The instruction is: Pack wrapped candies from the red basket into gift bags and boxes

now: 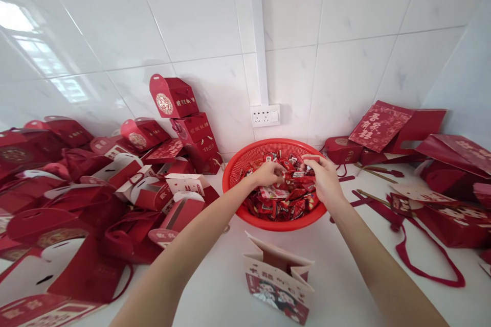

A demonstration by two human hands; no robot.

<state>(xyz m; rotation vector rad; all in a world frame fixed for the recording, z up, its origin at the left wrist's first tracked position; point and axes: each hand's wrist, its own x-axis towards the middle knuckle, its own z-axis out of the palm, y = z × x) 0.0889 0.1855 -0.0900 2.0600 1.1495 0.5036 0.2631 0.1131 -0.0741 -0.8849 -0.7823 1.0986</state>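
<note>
A red plastic basket [274, 224] full of wrapped candies [274, 208] stands against the tiled wall. My left hand [268, 172] reaches over its middle, fingers curled down onto a candy. At the basket's right side is my right hand [324, 179], its fingers bent inward and close together; what they hold, if anything, is hidden. Nearer to me, between my forearms, a cream and red paper gift box [276, 286] stands upright with its top open. A printed picture of two figures is on its front.
Many red gift boxes [88, 204] are heaped on the left, some stacked [194, 130] against the wall. More red boxes [456, 219] and a loose red ribbon [433, 276] lie on the right. A wall socket [265, 115] is behind the basket.
</note>
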